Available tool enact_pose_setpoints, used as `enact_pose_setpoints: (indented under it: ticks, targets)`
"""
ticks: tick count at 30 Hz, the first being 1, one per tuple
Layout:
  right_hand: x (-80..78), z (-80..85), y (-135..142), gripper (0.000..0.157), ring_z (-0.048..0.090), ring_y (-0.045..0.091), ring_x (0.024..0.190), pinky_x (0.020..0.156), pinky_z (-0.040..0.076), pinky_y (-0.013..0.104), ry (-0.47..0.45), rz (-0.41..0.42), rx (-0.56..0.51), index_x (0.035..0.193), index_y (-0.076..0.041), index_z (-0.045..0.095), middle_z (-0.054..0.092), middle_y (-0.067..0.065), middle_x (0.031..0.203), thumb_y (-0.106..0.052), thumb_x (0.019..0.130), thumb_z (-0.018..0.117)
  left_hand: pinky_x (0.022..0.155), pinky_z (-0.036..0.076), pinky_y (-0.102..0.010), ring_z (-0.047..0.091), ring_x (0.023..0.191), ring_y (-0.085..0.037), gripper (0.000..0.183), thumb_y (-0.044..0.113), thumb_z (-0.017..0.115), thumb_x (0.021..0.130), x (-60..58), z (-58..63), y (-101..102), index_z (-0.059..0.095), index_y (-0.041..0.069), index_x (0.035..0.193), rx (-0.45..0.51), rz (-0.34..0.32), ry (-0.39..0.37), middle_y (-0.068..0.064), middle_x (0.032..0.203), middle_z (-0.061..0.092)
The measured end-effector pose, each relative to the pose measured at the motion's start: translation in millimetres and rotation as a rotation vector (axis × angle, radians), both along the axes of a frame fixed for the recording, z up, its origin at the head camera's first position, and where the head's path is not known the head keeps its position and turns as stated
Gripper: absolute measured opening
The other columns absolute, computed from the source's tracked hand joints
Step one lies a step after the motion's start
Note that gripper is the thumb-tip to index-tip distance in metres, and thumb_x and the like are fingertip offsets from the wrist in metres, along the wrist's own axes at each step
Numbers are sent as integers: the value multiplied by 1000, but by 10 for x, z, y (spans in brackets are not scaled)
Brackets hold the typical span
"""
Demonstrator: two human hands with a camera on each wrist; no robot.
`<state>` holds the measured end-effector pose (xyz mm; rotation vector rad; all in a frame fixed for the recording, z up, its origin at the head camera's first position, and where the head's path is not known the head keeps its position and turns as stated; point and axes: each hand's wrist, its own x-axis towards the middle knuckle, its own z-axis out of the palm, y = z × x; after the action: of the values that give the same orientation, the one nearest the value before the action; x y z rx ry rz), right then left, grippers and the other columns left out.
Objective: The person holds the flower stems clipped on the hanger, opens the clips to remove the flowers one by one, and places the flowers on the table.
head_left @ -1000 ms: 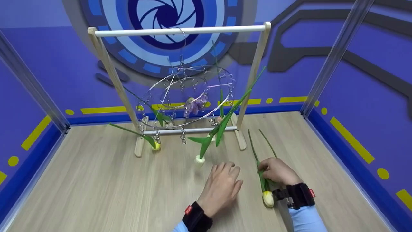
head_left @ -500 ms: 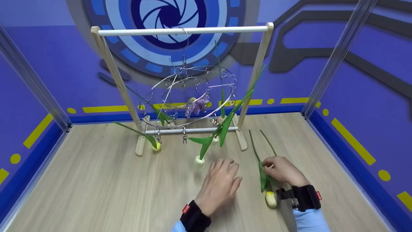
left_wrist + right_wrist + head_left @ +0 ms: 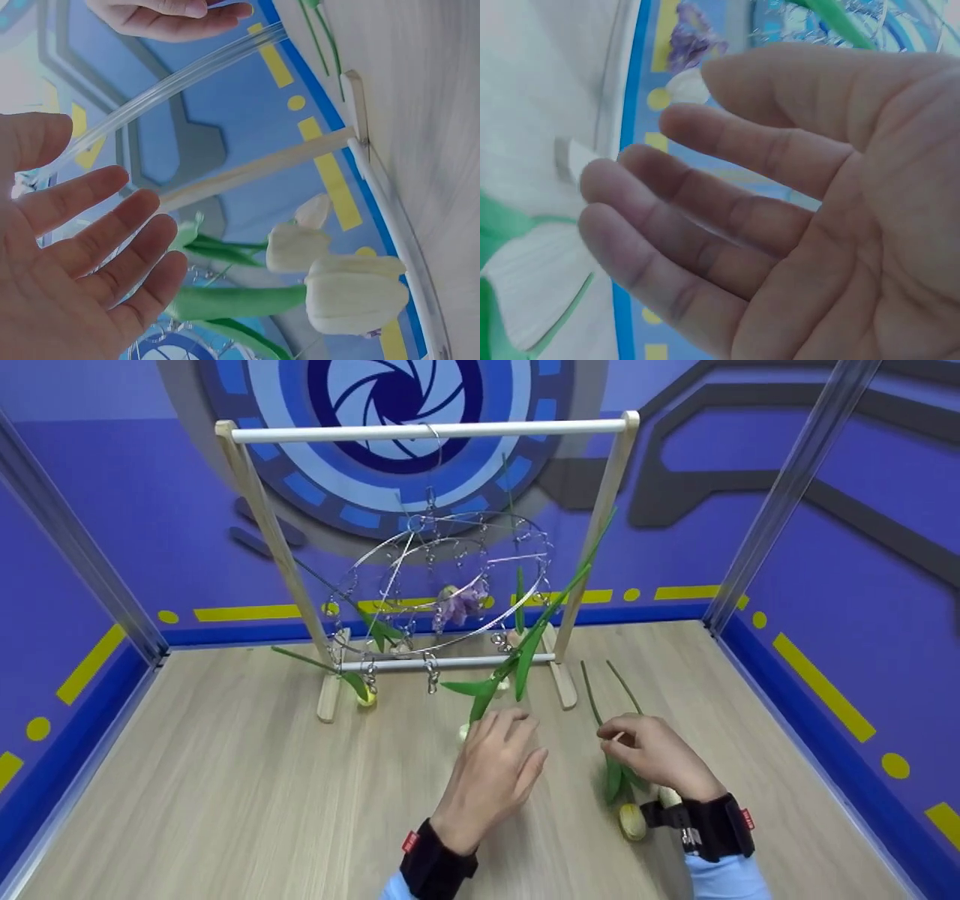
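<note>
The left hand (image 3: 487, 780), fingers apart, is moving closer to the hanging white flower (image 3: 356, 295) at its eleven o'clock; the right hand (image 3: 660, 754), empty and loosely curved, is leaving the yellow flower (image 3: 632, 821) unheld on the surface (image 3: 262, 780) at its seven o'clock.

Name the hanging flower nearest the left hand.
The front white tulip, its bloom right by the left hand; the second white tulip behind it, yellow tulip and purple flower hang farther away.
</note>
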<state>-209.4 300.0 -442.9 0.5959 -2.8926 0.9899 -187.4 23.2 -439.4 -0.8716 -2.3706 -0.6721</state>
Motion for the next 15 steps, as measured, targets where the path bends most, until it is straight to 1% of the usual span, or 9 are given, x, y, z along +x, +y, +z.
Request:
enact_pose_setpoints:
  ticks: [4, 8, 12, 15]
  targets:
    - [28, 50, -107, 14, 70, 18, 89, 80, 57, 37, 34, 7, -31, 110, -9, 77, 75, 6, 106, -12, 100, 67, 100, 49, -40, 60, 118, -24, 33, 25, 67, 100, -20, 32, -43, 69, 5, 126, 68, 10, 35, -8, 127, 66]
    - [52, 93, -235, 13, 69, 16, 88, 78, 57, 34, 64, 29, -80, 108, -10, 77, 74, 3, 103, -10, 100, 67, 97, 50, -40, 60, 116, -23, 32, 23, 68, 100, -43, 49, -59, 70, 4, 125, 124, 11, 48, -7, 125, 65]
    - [66, 129, -383, 12, 68, 16, 86, 74, 56, 30, 140, 64, -135, 106, -10, 77, 73, 3, 101, -7, 99, 67, 98, 50, -41, 60, 116, -24, 29, 20, 71, 97, -69, 55, -78, 70, 3, 122, 171, 12, 88, -8, 122, 65]
    - [71, 146, -498, 12, 67, 14, 84, 73, 56, 29, 194, 65, -160, 103, -11, 78, 73, 2, 100, -5, 98, 68, 95, 51, -41, 61, 112, -24, 29, 18, 73, 95, -85, 51, -90, 71, 3, 120, 189, 20, 122, -9, 120, 66]
